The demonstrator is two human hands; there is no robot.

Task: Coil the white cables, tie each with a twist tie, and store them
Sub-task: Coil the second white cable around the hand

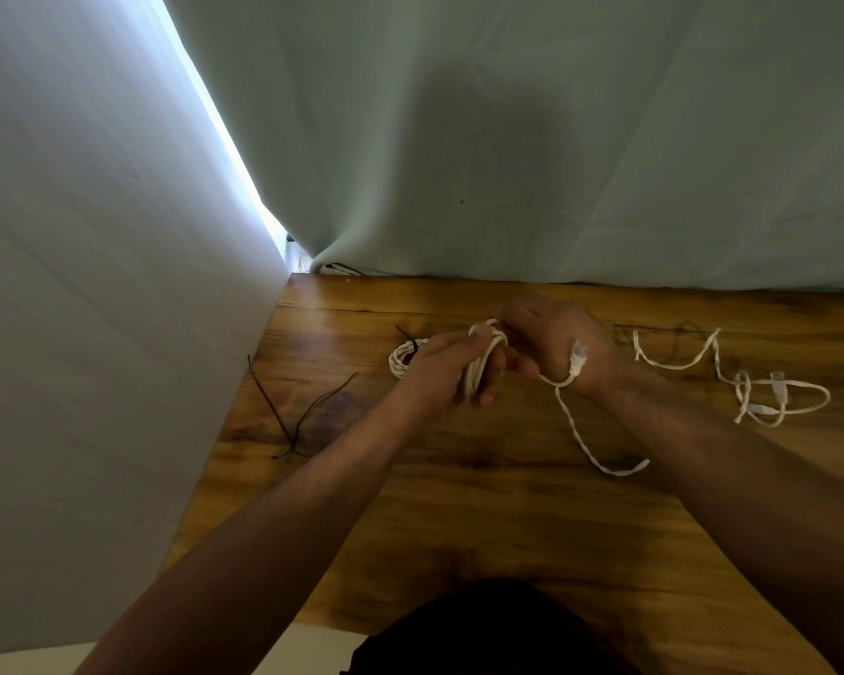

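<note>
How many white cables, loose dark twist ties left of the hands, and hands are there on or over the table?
White cables: 3 (tied coil, coil in the hands, loose cable)
Loose twist ties: 2 (left tie, right tie)
Hands: 2 (left hand, right hand)
Total: 7

What the hands hide

The left hand (pixel 434 367) covers much of the coil (pixel 481 365) it grips and part of the tied bundle (pixel 403 358). Fingertips of the right hand (pixel 556 341) hide behind that coil. The table (pixel 459 504) runs off the right edge
</note>
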